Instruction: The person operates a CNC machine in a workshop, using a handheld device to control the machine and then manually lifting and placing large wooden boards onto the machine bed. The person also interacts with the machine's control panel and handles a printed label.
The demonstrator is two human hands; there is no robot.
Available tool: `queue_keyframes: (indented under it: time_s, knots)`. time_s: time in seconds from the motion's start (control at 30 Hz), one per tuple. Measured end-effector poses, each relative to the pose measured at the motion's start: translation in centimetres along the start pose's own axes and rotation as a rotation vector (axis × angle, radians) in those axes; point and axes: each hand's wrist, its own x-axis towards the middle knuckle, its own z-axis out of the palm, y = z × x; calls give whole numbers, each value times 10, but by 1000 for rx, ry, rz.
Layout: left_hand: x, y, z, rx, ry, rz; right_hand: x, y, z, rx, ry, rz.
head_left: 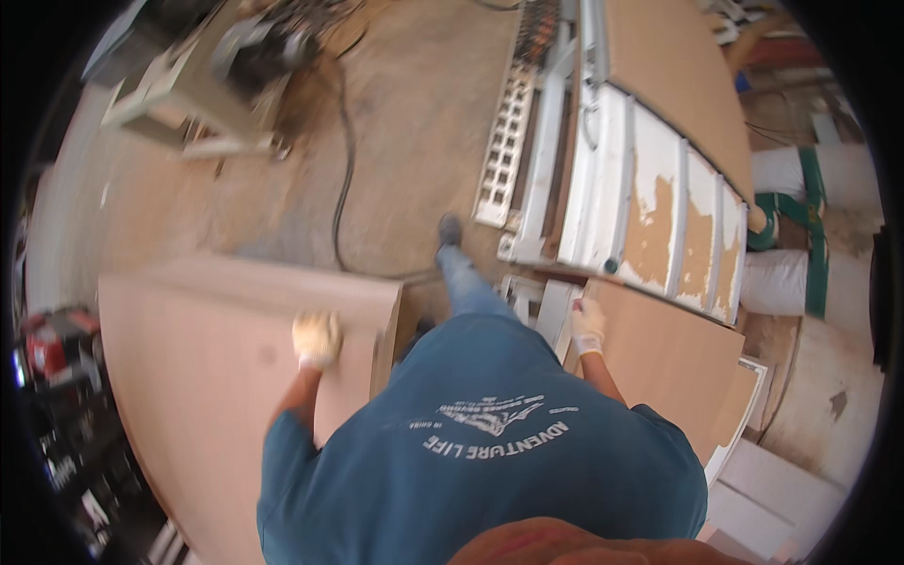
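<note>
My left hand (316, 339), in a pale work glove, is over the light wood panel (217, 377) on my left. Its fingers look curled in, with nothing visible in them. My right hand (588, 326), gloved too, is closed beside the near-left edge of another wood-faced board (659, 353) on my right. A small reddish spot shows at its fingertips, too small to name. Whether this hand touches the board's edge, I cannot tell.
Behind the right board is a white frame with metal slats (678, 202), beside a long perforated white rail (504, 141). A black cable (347, 169) crosses the floor ahead. A cream metal machine stand (188, 104) is at far left. Another person in green and white (800, 217) is at right.
</note>
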Motion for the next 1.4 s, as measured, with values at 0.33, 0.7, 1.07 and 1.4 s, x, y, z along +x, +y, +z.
queue_keyframes:
  time_s: [0.33,0.7,1.07,1.4]
  knots:
    - [89,-46,14,42,-427,-97,377,-240,-38,224,-416,-205]
    - [868,-27,-78,-2173,-257,-388,766,-584,-31,604,-1031,-721]
    - [1368,4,-318,-1625,-740,257,1158,-419,-88,641,-154,213]
    - [1466,-202,-124,-227,-799,-380,1496,-570,-93,160,-534,-271]
